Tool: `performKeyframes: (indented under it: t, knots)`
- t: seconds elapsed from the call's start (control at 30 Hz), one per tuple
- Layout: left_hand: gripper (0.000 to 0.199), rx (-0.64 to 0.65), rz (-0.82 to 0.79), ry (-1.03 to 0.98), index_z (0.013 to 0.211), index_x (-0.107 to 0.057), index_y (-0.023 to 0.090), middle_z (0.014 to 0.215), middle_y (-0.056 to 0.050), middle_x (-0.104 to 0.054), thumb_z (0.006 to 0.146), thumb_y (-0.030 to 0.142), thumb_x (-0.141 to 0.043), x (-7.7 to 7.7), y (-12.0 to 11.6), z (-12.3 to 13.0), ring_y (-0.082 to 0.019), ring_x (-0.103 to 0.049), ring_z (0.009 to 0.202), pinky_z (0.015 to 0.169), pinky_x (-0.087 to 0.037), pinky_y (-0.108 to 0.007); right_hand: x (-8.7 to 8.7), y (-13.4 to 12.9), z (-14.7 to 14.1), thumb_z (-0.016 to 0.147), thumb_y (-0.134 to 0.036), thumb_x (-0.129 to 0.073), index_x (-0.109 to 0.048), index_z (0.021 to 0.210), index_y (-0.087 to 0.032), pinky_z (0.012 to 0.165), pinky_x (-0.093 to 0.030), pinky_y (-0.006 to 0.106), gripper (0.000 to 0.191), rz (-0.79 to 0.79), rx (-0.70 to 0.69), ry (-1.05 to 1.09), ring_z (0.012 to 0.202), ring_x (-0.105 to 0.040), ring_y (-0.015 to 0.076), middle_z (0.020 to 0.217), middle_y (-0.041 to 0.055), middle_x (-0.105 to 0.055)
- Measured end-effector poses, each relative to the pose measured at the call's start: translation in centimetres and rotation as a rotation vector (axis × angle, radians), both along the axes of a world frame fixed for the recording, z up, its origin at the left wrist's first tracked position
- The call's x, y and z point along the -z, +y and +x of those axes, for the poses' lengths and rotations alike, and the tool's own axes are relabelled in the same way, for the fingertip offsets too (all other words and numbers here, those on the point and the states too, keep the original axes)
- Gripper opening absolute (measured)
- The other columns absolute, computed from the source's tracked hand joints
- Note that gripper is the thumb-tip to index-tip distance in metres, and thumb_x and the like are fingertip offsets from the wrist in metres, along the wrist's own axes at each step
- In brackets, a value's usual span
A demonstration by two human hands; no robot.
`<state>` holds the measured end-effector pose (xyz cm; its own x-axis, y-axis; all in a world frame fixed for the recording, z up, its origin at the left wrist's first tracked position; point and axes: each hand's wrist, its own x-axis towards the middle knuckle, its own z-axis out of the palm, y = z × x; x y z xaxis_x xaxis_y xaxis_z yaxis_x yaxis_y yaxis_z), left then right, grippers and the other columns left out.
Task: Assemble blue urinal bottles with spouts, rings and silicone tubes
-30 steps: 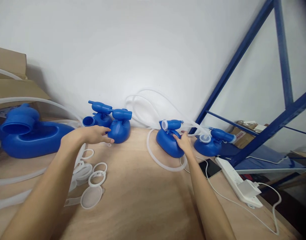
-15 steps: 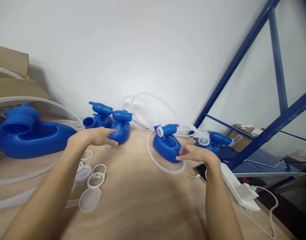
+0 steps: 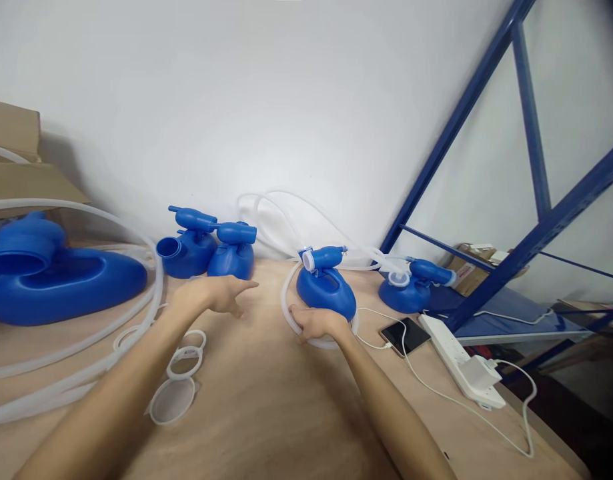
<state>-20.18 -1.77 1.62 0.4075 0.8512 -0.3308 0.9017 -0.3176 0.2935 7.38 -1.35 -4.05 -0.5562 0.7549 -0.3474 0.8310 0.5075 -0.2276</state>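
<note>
My left hand (image 3: 226, 293) hovers over the wooden table (image 3: 266, 400) with its fingers apart and nothing in it, in front of a blue bottle (image 3: 232, 260). Another blue bottle (image 3: 189, 253) stands beside that one. My right hand (image 3: 313, 323) is at the front of a blue bottle (image 3: 326, 290), its fingers around a clear tube (image 3: 287, 293) that curves about the bottle's left side; whether it grips the tube is unclear. White rings (image 3: 185, 363) and a round translucent lid (image 3: 173, 401) lie below my left hand.
A large blue bottle (image 3: 66, 287) and looped tubes (image 3: 159, 280) fill the left side, near a cardboard box (image 3: 16, 133). To the right are another blue bottle (image 3: 405, 297), a phone (image 3: 405, 335), a power strip (image 3: 446, 347) and a blue metal rack (image 3: 436, 153).
My right hand has moved left across the front of the bottle to the tube. My left hand has shifted slightly right and down. Tubes at the left now lie over some rings.
</note>
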Motion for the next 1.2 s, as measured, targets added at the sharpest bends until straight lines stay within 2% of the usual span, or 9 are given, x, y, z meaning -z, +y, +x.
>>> performKeyframes:
  t: [0.17, 0.33, 0.47, 0.67, 0.8, 0.9, 1.03, 1.1, 1.2]
  knots:
    - [0.118, 0.137, -0.001, -0.068, 0.167, -0.019, 0.04, 0.161, -0.015, -0.049, 0.068, 0.036, -0.083, 1.7, -0.5, 3.5, -0.044, -0.056, 0.138, 0.108, -0.046, -0.05, -4.5, -1.7, 0.6, 0.095, -0.025, -0.052, -0.053, 0.146, -0.01, 0.083, -0.051, 0.036, 0.053, 0.074, 0.011, 0.061, 0.091, -0.07, 0.0265, 0.11, 0.0145, -0.076]
    - [0.094, 0.212, 0.185, -0.249, 0.169, -0.017, 0.029, 0.163, -0.017, -0.044, 0.088, 0.04, -0.064, 3.2, -0.8, 6.0, -0.038, -0.052, 0.142, 0.112, -0.043, -0.045, -7.7, -3.7, 1.7, 0.1, -0.028, -0.048, -0.05, 0.153, -0.017, 0.094, -0.046, 0.037, 0.055, 0.234, 0.035, 0.248, 0.1, -0.067, 0.0265, 0.12, 0.0117, -0.073]
    - [0.078, 0.226, 0.271, -0.415, 0.164, -0.031, 0.022, 0.159, -0.015, -0.051, 0.093, 0.045, -0.055, 4.7, -0.1, 7.0, -0.034, -0.053, 0.141, 0.116, -0.041, -0.043, -7.7, -3.9, 1.6, 0.1, -0.024, -0.051, -0.048, 0.157, -0.02, 0.092, -0.047, 0.034, 0.057, 0.218, -0.008, 0.317, 0.092, -0.068, 0.0229, 0.103, 0.0056, -0.075]
    - [0.068, 0.07, 0.188, -0.81, 0.155, -0.044, 0.019, 0.149, -0.012, -0.062, 0.09, 0.034, -0.058, 7.7, 2.0, 7.8, -0.03, -0.057, 0.136, 0.116, -0.043, -0.039, -5.9, -3.8, -0.3, 0.103, -0.02, -0.043, -0.061, 0.139, -0.021, 0.102, -0.049, 0.038, 0.039, 0.279, -0.104, 0.279, 0.121, -0.067, 0.0273, 0.135, 0.0111, -0.07]
    - [0.052, -0.052, 0.121, -0.834, 0.139, -0.056, 0.017, 0.121, -0.01, -0.075, 0.087, 0.017, -0.054, 10.4, 4.4, 9.0, -0.026, -0.069, 0.114, 0.105, -0.053, -0.041, -3.8, -2.9, -1.0, 0.106, -0.024, -0.035, -0.05, 0.15, -0.021, 0.092, -0.054, 0.041, 0.046, 0.278, -0.073, 0.13, 0.123, -0.067, 0.0323, 0.146, 0.0168, -0.062]
    - [0.042, -0.152, 0.113, -0.851, 0.136, -0.059, 0.018, 0.121, -0.012, -0.072, 0.095, 0.02, -0.06, 11.8, 6.5, 10.4, -0.026, -0.068, 0.113, 0.103, -0.054, -0.045, -2.4, -1.2, -0.3, 0.105, -0.023, -0.037, -0.035, 0.162, -0.024, 0.094, -0.053, 0.038, 0.057, 0.21, -0.02, 0.101, 0.127, -0.065, 0.0304, 0.157, 0.0159, -0.053]
    - [0.039, -0.228, 0.101, -0.87, 0.134, -0.062, 0.018, 0.138, -0.012, -0.062, 0.1, 0.036, -0.066, 12.2, 9.6, 12.0, -0.027, -0.064, 0.119, 0.101, -0.055, -0.051, -2.0, 0.7, 1.3, 0.102, -0.019, -0.041, -0.013, 0.168, -0.018, 0.083, -0.054, 0.035, 0.072, 0.09, 0.125, 0.092, 0.09, -0.075, 0.0259, 0.131, 0.0182, -0.071]
    - [0.039, -0.254, 0.074, -0.881, 0.134, -0.062, 0.018, 0.138, -0.012, -0.062, 0.1, 0.037, -0.066, 12.0, 11.0, 12.3, -0.027, -0.064, 0.118, 0.1, -0.057, -0.05, -2.7, 0.7, 2.2, 0.099, -0.018, -0.044, -0.026, 0.164, -0.016, 0.077, -0.054, 0.032, 0.068, -0.019, 0.145, 0.099, 0.067, -0.072, 0.0199, 0.113, 0.0126, -0.078]
    - [0.038, -0.303, 0.004, -0.896, 0.133, -0.062, 0.018, 0.136, -0.012, -0.062, 0.1, 0.037, -0.066, 11.7, 13.0, 12.6, -0.027, -0.065, 0.117, 0.098, -0.058, -0.049, -4.8, -0.5, 3.8, 0.092, -0.015, -0.051, -0.052, 0.146, -0.016, 0.078, -0.054, 0.03, 0.054, -0.147, 0.156, 0.092, 0.058, -0.069, 0.0146, 0.11, 0.008, -0.078]
